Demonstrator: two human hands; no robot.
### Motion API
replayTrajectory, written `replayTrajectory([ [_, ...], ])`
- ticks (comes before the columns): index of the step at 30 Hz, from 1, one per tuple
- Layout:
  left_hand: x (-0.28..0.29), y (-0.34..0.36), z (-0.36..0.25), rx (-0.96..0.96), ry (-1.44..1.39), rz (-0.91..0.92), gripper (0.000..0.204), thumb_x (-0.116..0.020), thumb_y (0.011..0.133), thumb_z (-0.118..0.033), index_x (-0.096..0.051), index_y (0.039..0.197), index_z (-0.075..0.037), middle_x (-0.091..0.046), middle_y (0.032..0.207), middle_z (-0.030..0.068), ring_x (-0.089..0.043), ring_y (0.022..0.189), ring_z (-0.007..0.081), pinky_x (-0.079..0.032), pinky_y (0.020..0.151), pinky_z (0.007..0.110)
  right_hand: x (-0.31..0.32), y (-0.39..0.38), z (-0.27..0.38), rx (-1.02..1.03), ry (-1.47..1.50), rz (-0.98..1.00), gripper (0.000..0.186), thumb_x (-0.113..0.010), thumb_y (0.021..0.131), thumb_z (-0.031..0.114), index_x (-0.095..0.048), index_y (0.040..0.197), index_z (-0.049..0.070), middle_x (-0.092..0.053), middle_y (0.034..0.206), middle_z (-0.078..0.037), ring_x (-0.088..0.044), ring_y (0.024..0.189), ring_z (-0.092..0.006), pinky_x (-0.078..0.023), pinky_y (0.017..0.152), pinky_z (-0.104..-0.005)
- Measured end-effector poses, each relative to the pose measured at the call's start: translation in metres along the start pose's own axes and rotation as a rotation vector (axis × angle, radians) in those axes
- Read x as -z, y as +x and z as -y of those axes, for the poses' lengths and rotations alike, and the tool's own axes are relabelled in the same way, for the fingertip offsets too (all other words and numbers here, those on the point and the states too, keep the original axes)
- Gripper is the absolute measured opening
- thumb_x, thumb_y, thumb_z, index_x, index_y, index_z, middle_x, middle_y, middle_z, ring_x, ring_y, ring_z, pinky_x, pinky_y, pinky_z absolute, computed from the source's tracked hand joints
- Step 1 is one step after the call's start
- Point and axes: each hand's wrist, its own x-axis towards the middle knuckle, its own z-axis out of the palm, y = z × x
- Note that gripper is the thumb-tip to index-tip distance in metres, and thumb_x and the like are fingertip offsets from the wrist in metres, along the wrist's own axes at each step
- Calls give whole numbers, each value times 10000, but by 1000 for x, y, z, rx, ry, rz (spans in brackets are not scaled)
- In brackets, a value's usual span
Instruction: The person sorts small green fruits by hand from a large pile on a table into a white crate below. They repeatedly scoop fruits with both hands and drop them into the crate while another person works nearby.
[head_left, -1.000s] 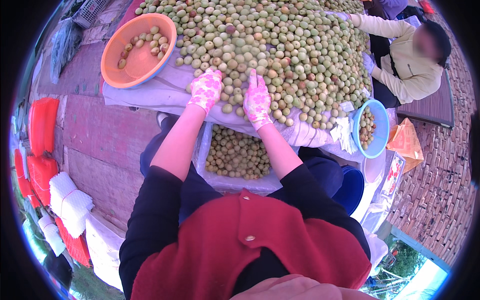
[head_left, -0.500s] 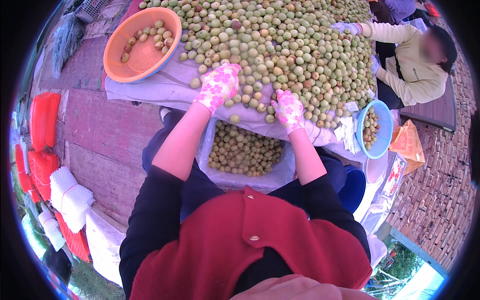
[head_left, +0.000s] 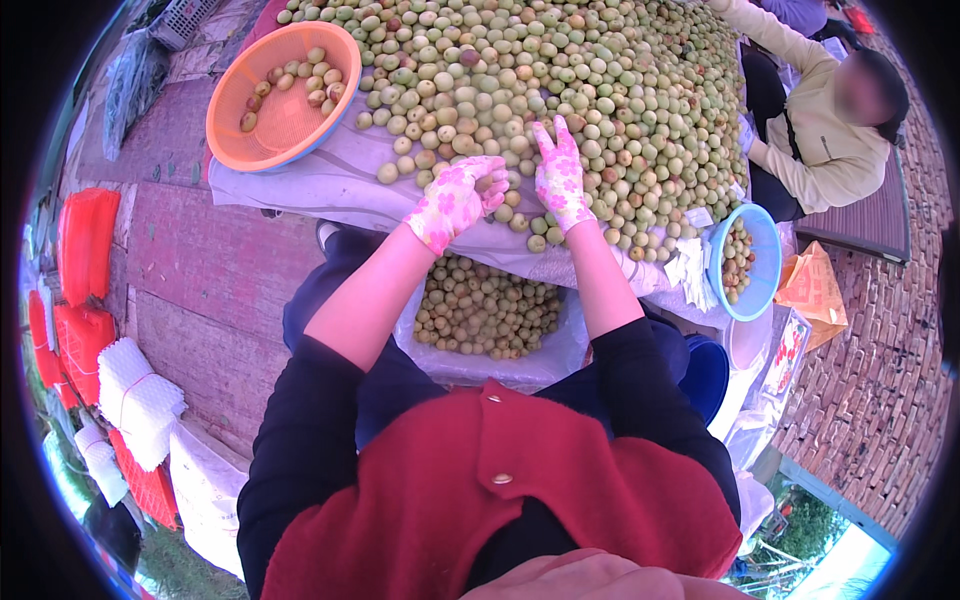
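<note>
Both my hands wear white gloves with pink flowers. My left hand (head_left: 460, 198) is at the near edge of the pile of round green-yellow fruit (head_left: 620, 110), its fingers curled; what they hold, if anything, is hidden. Just right of it my right hand (head_left: 560, 175) reaches onto the fruit with its fingers stretched out. The pile lies on a pale striped cloth (head_left: 280, 188). Below my hands, between my legs, a plastic-lined container (head_left: 409, 330) is filled with similar fruit.
An orange basket (head_left: 235, 100) at left and a blue bowl (head_left: 763, 288) at right hold some fruit. A co-worker (head_left: 820, 170) in cream works at the right side. Red and white netting (head_left: 85, 250), (head_left: 135, 405) lies lower left; an orange bag (head_left: 812, 295) stands right.
My right hand has risen farther onto the fruit, fingers now extended. My left hand has shifted right and slightly down, fingers curled. The co-worker's upper arm has moved toward the back.
</note>
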Motion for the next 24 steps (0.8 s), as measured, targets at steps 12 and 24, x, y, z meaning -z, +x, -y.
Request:
replayTrajectory([
  [12,0,0,7,-61,-25,-158,397,-545,939,-119,-486,1323,-35,-583,1190,116,-584,1074,265,-512,887,424,29,22,-39,-55,110,19,474,-567,839,15,-545,1310,64,-516,1321,-157,-520,1170,-284,-437,971,-346],
  [24,-5,-1,-3,-13,71,-44,386,-543,936,-133,-514,1308,-35,-598,1218,116,-590,1082,242,-501,890,392,28,62,-51,-147,-25,337,451,-581,845,52,-555,1295,62,-535,1278,-136,-525,1118,-254,-442,929,-328],
])
